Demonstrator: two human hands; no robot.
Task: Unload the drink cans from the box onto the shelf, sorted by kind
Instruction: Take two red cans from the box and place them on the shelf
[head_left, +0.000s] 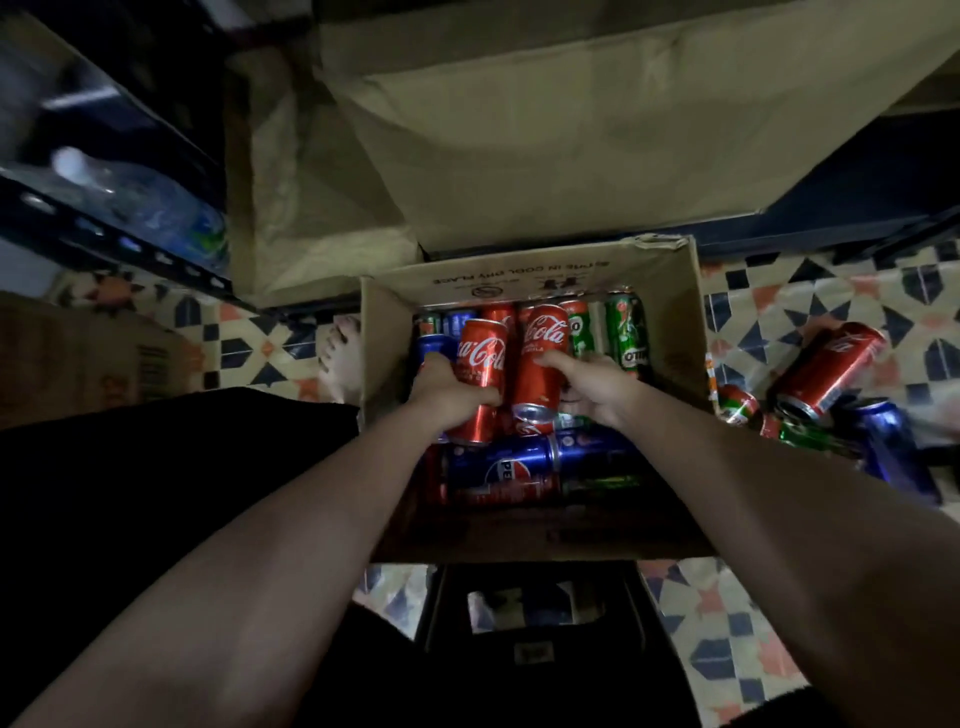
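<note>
Inside the cardboard box, the left hand clenches one red Coca-Cola can, and the right hand grips a second Coca-Cola can just beside it. Blue Pepsi cans lie nearer; green cans crowd the far wall. Loose cans litter the patterned floor right of the box.

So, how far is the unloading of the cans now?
Early. No shelved cans are in view; several cans lie on the tiled floor beside the box. In hand: the left hand and right hand each grip a Coca-Cola can. Left: Pepsi cans and green cans in the box.
</note>
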